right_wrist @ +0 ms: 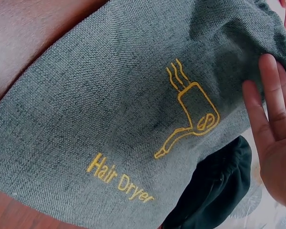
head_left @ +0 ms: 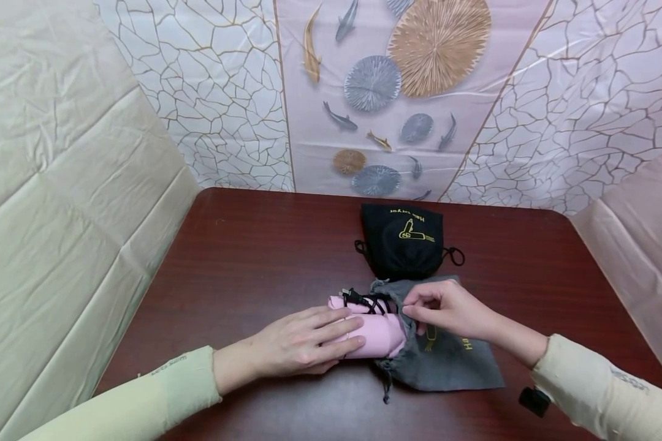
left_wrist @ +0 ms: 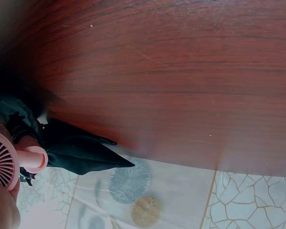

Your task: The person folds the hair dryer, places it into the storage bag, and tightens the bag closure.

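A pink hair dryer (head_left: pixel 372 337) lies with its front end in the mouth of a grey drawstring bag (head_left: pixel 458 370). My left hand (head_left: pixel 300 343) grips its rear part, fingers draped over the body. In the left wrist view the dryer's round vent grille (left_wrist: pixel 2 164) and handle end show. The black cord with its plug (head_left: pixel 358 298) is bundled by the handle. At the bag's mouth my right hand (head_left: pixel 455 306) pinches the cloth rim between thumb and fingers. The right wrist view shows the bag's yellow "Hair Dryer" print (right_wrist: pixel 120 179) close up.
Just behind the grey bag, a black drawstring bag (head_left: pixel 405 251) with a yellow dryer print lies on the dark red table (head_left: pixel 254 245). Patterned sheets (head_left: pixel 226 92) hang behind the table, and pale cloth (head_left: pixel 60 184) rises at both sides.
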The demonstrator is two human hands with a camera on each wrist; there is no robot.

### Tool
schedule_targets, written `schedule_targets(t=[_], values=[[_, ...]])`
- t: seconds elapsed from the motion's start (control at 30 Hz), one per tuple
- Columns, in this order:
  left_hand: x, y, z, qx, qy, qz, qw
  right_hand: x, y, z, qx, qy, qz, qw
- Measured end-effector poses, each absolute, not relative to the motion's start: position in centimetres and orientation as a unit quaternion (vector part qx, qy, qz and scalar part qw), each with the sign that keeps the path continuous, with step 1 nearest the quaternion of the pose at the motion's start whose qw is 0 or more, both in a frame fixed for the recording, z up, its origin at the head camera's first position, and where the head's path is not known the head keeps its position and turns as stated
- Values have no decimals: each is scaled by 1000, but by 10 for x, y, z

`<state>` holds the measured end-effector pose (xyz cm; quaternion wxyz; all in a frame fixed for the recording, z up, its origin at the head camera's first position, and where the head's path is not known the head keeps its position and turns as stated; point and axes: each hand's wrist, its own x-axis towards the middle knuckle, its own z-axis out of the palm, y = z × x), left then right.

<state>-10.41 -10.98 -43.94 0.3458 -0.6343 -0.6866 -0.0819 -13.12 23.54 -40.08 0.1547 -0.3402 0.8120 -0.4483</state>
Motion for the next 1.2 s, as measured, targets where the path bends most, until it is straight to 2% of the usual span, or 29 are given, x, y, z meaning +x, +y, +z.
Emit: schedule_targets(t=[0.43, 0.83, 1.03, 1.2], values=[[-110, -98, -448, -632, -680, -48, 369, -136, 229, -403, -335, 816, -442, 161], [-113, -86, -451, -661, -657, 27, 361, -136, 220, -404, -314, 816, -463, 149], [-118, -79, -450, -656, -662, -28, 361, -133, 216, -402, -317, 805, -481, 145], [-120, -79, -452, -647, -682, -96, 328, -132, 215, -402, -317, 804, -485, 137]])
